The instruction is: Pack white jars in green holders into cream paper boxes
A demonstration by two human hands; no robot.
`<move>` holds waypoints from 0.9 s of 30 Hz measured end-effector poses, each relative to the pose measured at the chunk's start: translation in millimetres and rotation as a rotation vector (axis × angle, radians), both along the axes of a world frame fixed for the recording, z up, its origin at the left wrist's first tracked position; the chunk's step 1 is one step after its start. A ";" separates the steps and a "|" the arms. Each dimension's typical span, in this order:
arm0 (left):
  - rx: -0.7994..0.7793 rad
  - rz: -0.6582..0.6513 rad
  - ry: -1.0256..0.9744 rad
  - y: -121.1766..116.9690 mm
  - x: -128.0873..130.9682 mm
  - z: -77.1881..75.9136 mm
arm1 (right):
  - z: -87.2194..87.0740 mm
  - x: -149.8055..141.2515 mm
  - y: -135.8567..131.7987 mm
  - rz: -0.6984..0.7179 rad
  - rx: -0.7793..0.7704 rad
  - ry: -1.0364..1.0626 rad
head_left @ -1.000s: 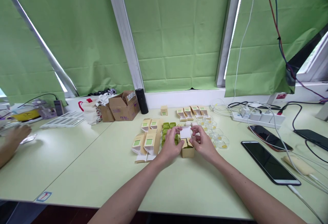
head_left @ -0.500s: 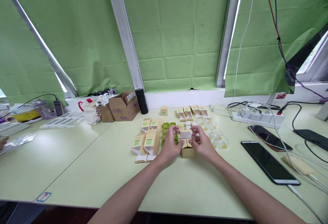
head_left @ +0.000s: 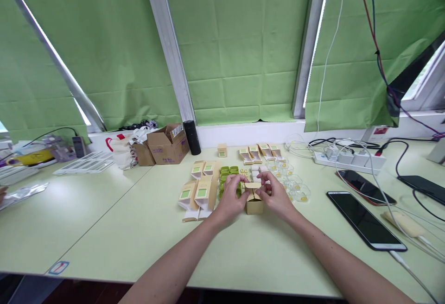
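A small tan cardboard box (head_left: 255,205) stands on the pale green table (head_left: 139,230) in front of me. My left hand (head_left: 230,198) grips its left side, fingers curled on the top flap. My right hand (head_left: 276,194) holds the right side and pinches the same flap, which lies nearly flat over the opening. Just behind the box sit several small green tubs (head_left: 229,171) and clear cups with yellow bits (head_left: 295,188).
Flat tan cartons with green labels (head_left: 198,193) lie to the left, more (head_left: 259,152) at the back. Two phones (head_left: 365,219) and a power strip with cables (head_left: 349,158) are on the right. Brown boxes (head_left: 167,144) and a black cylinder (head_left: 192,137) stand back left.
The white inner side of the flap, held upright between my fingers a second ago, has been folded down onto the box. A person's hand at the far left has withdrawn.
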State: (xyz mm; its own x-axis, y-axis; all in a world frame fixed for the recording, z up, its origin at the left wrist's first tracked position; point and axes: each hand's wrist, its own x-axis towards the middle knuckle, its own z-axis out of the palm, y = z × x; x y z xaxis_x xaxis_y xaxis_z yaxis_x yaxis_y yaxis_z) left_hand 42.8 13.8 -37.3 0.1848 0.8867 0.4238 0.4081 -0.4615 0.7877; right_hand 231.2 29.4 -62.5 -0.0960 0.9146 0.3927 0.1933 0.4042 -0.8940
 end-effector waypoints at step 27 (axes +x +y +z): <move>0.128 -0.074 0.034 3.2 -8.8 8.9 | 20.2 20.4 -15.5 0.046 0.594 -0.396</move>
State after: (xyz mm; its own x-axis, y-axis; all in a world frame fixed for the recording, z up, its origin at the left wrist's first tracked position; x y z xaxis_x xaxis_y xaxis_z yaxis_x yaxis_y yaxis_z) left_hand 33.9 17.0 -28.4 0.2639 0.8090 0.5252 0.3944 -0.5874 0.7067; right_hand 251.5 13.9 -42.3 -0.3680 0.5486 0.7507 0.4292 0.8165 -0.3863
